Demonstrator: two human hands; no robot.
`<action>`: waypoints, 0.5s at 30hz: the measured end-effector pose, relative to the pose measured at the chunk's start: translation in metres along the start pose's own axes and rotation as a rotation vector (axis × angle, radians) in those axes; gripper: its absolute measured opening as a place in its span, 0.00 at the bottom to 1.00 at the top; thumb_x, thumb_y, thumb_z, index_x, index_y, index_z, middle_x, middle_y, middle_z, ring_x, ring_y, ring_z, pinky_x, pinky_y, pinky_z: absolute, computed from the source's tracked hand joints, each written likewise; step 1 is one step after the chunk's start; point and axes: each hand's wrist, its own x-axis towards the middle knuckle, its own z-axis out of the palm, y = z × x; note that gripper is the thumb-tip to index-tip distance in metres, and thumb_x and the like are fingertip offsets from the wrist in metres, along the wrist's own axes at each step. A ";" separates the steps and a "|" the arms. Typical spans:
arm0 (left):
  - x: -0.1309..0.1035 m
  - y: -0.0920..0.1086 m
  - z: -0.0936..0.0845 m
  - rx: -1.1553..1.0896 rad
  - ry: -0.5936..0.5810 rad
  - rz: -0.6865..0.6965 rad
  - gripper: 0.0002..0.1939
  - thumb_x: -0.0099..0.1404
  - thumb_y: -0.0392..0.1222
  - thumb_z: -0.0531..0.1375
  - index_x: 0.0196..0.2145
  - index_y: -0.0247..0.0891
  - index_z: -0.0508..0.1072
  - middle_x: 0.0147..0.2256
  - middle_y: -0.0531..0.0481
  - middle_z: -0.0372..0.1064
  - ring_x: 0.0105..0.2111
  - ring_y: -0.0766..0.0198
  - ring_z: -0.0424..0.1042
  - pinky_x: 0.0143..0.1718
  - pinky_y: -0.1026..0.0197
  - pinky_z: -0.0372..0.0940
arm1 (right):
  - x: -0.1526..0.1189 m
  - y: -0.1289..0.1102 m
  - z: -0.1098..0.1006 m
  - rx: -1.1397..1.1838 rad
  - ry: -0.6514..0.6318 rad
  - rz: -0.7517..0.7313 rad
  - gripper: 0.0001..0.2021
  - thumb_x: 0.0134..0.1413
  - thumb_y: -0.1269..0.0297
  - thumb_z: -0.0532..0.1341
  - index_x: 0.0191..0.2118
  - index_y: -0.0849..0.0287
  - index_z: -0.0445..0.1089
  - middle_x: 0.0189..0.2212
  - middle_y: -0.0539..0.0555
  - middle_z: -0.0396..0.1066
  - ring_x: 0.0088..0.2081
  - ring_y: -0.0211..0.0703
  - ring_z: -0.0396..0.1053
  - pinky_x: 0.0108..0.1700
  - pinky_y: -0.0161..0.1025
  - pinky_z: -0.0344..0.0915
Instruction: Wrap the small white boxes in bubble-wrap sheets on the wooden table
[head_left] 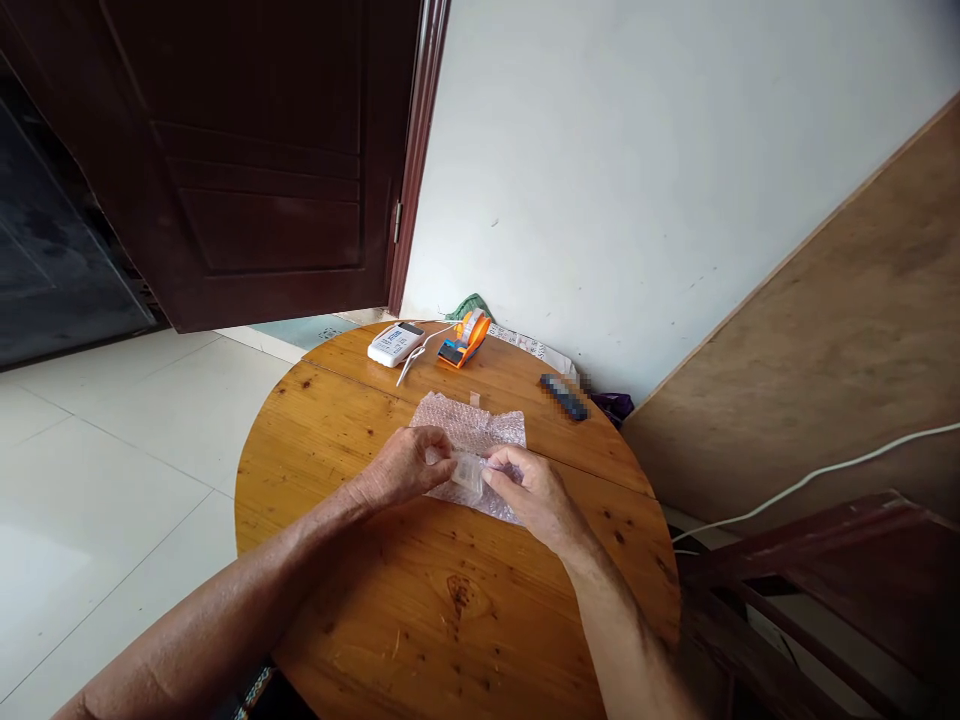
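Observation:
A sheet of bubble wrap [431,405] lies spread on the round wooden table [360,610]. Over it is a small, clear, box-like plastic piece [469,472], its exact kind hard to make out. My left hand [411,466] pinches at the left side of this piece, thumb and forefinger closed. From the right, my right hand [536,495] holds its other side between thumb and fingers. The bubble wrap extends beyond and below both hands, and parts of it are hidden under them.
Near the table's far edge are a white device [395,344] with a white cable [414,362] and an orange tape dispenser [471,340]. A dark, pixelated object [564,397] lies at the far right. Behind are a white wall [637,180] and a dark door [277,160].

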 end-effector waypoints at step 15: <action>0.001 -0.003 0.002 -0.201 -0.086 -0.015 0.06 0.54 0.32 0.58 0.31 0.33 0.73 0.27 0.54 0.70 0.26 0.70 0.64 0.28 0.69 0.58 | -0.011 0.004 0.011 0.179 -0.002 0.175 0.10 0.47 0.57 0.61 0.24 0.57 0.67 0.21 0.47 0.66 0.25 0.37 0.60 0.27 0.34 0.56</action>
